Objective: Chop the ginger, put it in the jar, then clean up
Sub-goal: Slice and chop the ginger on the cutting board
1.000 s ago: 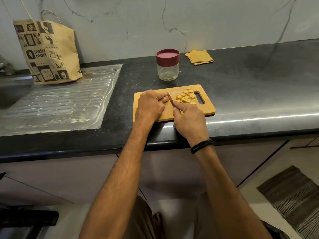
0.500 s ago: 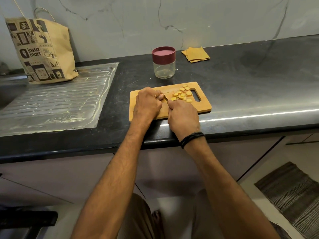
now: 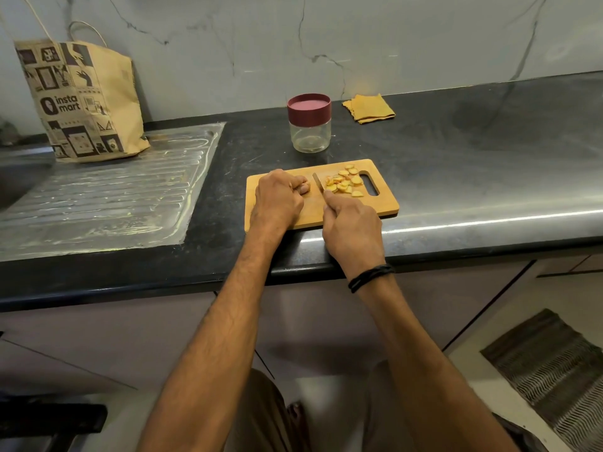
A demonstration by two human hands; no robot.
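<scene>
A wooden cutting board (image 3: 388, 205) lies near the counter's front edge. A pile of several yellow ginger slices (image 3: 344, 184) sits on its right part, beside the handle hole. My left hand (image 3: 277, 199) rests on the board's left half, with its fingers curled down on a small ginger piece (image 3: 305, 188) that is mostly hidden. My right hand (image 3: 354, 228) grips a small knife (image 3: 318, 183). The blade points away from me, between the left fingertips and the slices. Behind the board stands a clear glass jar (image 3: 310, 135) with its maroon lid on.
A folded yellow cloth (image 3: 368, 108) lies at the back, right of the jar. A printed paper bag (image 3: 81, 102) stands on the steel drainboard (image 3: 107, 190) at the left. The black counter (image 3: 473, 151) runs off to the right. A striped mat (image 3: 554, 363) lies on the floor.
The knife has shifted right, off the held piece, leaving a gap at my left fingertips. The view has tilted slightly.
</scene>
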